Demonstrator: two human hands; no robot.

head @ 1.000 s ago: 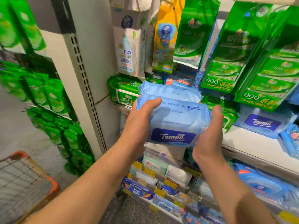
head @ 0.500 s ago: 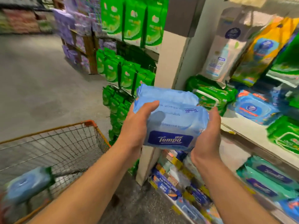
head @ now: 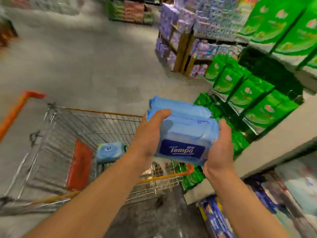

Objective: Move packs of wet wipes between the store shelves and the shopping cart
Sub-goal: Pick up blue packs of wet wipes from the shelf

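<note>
I hold a stack of blue Tempo wet wipes packs [head: 185, 133] between both hands, above the right end of the wire shopping cart [head: 72, 127]. My left hand [head: 149, 136] grips the stack's left side with the thumb curled over the top. My right hand [head: 221, 145] clasps its right side from below. One blue wipes pack [head: 109, 151] lies inside the cart, next to the red child-seat flap [head: 78, 165].
The cart's orange handle [head: 17, 109] sticks out at the left. Shelves with green packs [head: 248, 93] stand to the right, purple goods [head: 180, 26] farther back. A white shelf edge [head: 274, 143] runs close to my right hand. Grey aisle floor [head: 77, 57] stretches ahead.
My view has swung left from the shelf to the cart. The stack, still held in both hands, has come away from the shelf and now hangs over the cart's right end.
</note>
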